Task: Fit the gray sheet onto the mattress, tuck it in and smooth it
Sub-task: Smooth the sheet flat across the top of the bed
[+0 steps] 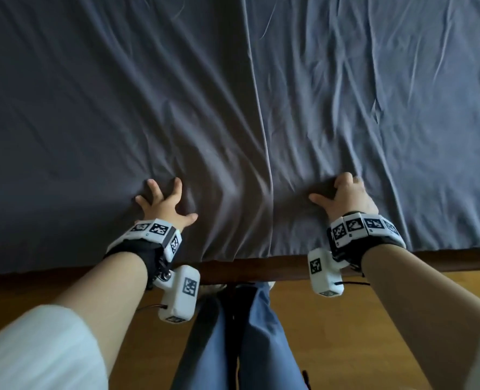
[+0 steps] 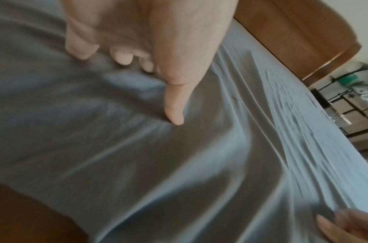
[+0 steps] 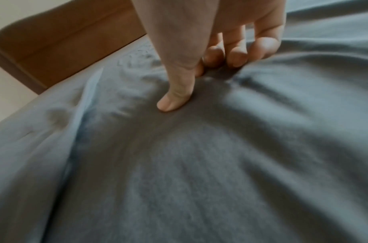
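The gray sheet (image 1: 233, 94) lies spread over the whole mattress, wrinkled, with one long crease running from the far side to the near edge between my hands. My left hand (image 1: 164, 201) rests near that edge, its fingers spread and their tips pressed into the cloth. In the left wrist view the left hand (image 2: 150, 54) has its thumb straight down on the sheet (image 2: 179, 164). My right hand (image 1: 342, 192) sits to the right of the crease with fingers curled under. In the right wrist view the right hand (image 3: 199, 74) bunches a ridge of the sheet (image 3: 199, 164) against its fingertips, thumb pressing beside it.
A dark wooden bed rail (image 1: 247, 267) runs along the near edge, with wooden floor (image 1: 317, 319) and my legs in blue trousers (image 1: 233, 333) below it. A wooden headboard (image 2: 293, 32) closes one end of the bed. Shelving (image 2: 355, 106) stands beyond the far side.
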A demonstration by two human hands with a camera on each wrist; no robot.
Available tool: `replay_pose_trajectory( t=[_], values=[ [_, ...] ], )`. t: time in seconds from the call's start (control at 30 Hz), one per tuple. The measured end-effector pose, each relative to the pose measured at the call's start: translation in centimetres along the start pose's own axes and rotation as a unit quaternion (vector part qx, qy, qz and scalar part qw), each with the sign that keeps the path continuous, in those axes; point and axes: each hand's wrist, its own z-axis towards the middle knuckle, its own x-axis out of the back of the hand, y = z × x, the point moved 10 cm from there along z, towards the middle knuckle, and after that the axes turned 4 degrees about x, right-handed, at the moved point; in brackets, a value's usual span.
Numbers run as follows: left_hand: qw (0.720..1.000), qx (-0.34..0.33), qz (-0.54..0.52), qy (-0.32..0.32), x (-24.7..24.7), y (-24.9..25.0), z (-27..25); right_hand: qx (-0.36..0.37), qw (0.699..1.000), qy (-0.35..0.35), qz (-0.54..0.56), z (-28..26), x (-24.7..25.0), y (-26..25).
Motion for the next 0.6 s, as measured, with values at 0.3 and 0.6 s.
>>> replay_pose_trajectory(
  t=[0.3, 0.6],
  values=[
    [1.0, 0.01, 0.02, -0.01, -0.1, 0.1, -0.5, 0.038, 0.999, -0.009, -0.015, 1.1, 0.0, 0.4],
    [0.999, 0.023, 0.015, 0.025, -0.5, 0.5, -1.9, -0.019, 0.998, 0.03, 0.048, 1.0, 1.3, 3.8]
  ],
)
